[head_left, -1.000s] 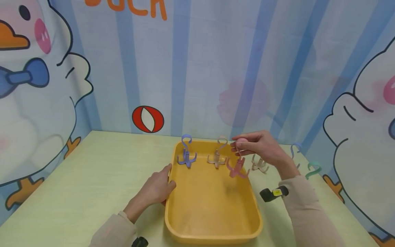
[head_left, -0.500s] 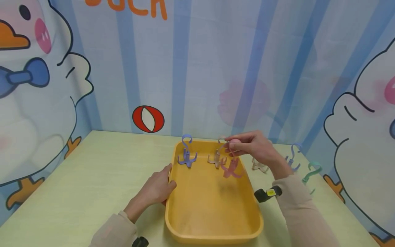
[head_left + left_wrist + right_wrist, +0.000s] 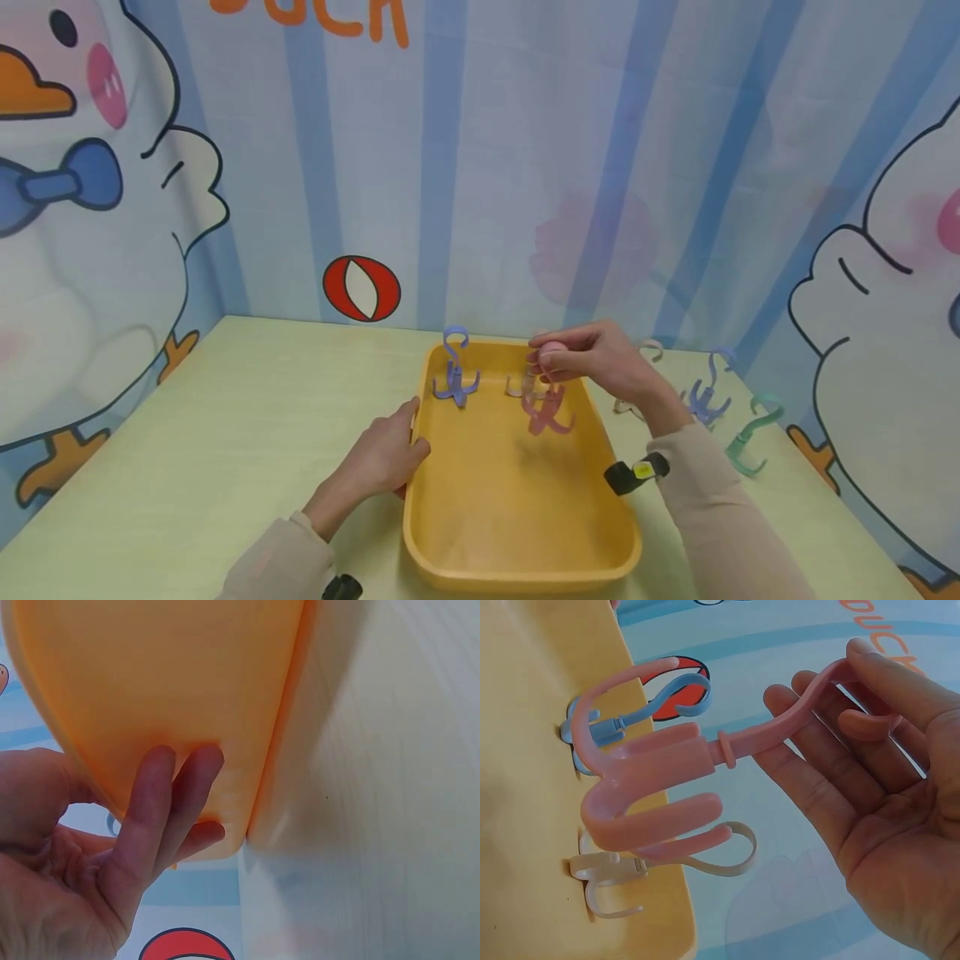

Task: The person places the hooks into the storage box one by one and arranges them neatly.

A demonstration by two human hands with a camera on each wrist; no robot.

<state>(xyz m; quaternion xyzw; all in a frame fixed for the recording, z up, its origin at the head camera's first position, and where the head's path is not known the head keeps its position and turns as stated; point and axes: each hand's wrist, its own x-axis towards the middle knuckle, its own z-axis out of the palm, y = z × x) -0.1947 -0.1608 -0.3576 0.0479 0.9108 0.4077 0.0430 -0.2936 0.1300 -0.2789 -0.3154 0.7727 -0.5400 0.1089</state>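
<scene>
My right hand (image 3: pixel 603 360) pinches a pink swivel hook (image 3: pixel 667 761) by its curved top, thumb against fingers. The hook's prongs hang down over the yellow tray (image 3: pixel 517 508). Inside the tray at its far end stand a blue-violet hook (image 3: pixel 456 383) and a beige hook (image 3: pixel 604 866); the pink one partly hides the beige one in the head view. My left hand (image 3: pixel 384 450) grips the tray's left side, thumb over the rim and fingers against the outer wall (image 3: pixel 217 682).
On the table (image 3: pixel 225 433) right of the tray stand a lilac hook (image 3: pixel 707 402), a green hook (image 3: pixel 746 442) and a pale hook (image 3: pixel 651 346) largely behind my right wrist. A printed curtain (image 3: pixel 487 167) with duck figures rises behind the table.
My right hand has moved left with the pink hook, from the tray's right edge to over its inside, now in front of the beige hook. The left hand and tray keep their place.
</scene>
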